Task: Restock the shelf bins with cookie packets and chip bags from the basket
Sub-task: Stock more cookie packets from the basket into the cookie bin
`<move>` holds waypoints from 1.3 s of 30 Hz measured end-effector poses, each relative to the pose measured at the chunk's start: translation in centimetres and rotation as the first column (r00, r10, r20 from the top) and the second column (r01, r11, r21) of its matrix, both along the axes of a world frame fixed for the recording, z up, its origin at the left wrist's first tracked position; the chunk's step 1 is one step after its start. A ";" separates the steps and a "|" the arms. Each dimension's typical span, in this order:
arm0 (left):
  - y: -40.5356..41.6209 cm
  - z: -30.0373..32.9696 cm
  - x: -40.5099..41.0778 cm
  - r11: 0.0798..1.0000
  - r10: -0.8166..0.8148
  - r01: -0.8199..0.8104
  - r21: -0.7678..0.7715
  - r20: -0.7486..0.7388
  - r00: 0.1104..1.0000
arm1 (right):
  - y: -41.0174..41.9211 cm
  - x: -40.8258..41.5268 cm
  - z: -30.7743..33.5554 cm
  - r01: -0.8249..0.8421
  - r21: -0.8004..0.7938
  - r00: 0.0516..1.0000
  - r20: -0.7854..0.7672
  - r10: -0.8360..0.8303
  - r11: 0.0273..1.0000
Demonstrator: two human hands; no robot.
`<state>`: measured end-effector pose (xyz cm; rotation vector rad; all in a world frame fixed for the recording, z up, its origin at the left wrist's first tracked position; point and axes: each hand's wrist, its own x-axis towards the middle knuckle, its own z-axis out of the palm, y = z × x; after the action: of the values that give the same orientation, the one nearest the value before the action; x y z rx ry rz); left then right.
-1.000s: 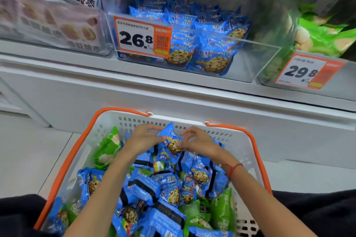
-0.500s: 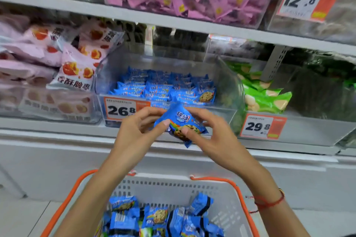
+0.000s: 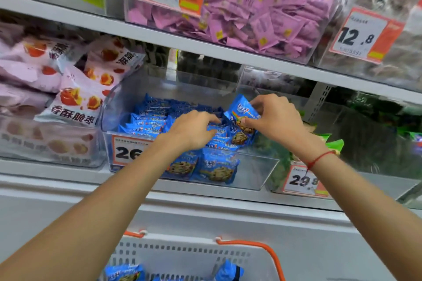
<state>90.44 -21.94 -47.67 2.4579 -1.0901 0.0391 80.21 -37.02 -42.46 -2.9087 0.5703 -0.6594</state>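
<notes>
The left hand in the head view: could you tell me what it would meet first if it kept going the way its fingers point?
Probably the blue cookie packets stacked in the clear bin; the left hand is already at them.

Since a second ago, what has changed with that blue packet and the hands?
The blue cookie packet went from the basket up over the clear bin; the right hand alone pinches it. The left hand let go and rests on stocked packets. The price tags are unchanged.

Free room in bin's [image 3: 262, 173] right front corner.
</notes>
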 end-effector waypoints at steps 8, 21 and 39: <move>-0.4 -0.3 0.9 0.974 -0.024 0.082 0.210 -0.263 0.964 | -0.6 4.6 0.3 0.041 -0.177 0.897 -0.428 -0.114 0.983; -0.6 -0.4 0.6 0.980 -0.024 0.062 0.191 -0.193 0.981 | -2.9 6.1 -4.0 -0.123 -0.227 0.925 -0.380 0.028 0.966; 0.4 -0.1 -1.1 0.971 0.134 -0.090 -0.223 0.192 0.972 | -0.2 0.6 -2.2 -0.131 0.061 0.987 -0.086 0.136 0.989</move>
<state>89.35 -21.58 -47.75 2.3556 -0.9710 0.4324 80.79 -37.26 -44.62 -2.9051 0.3906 -0.4894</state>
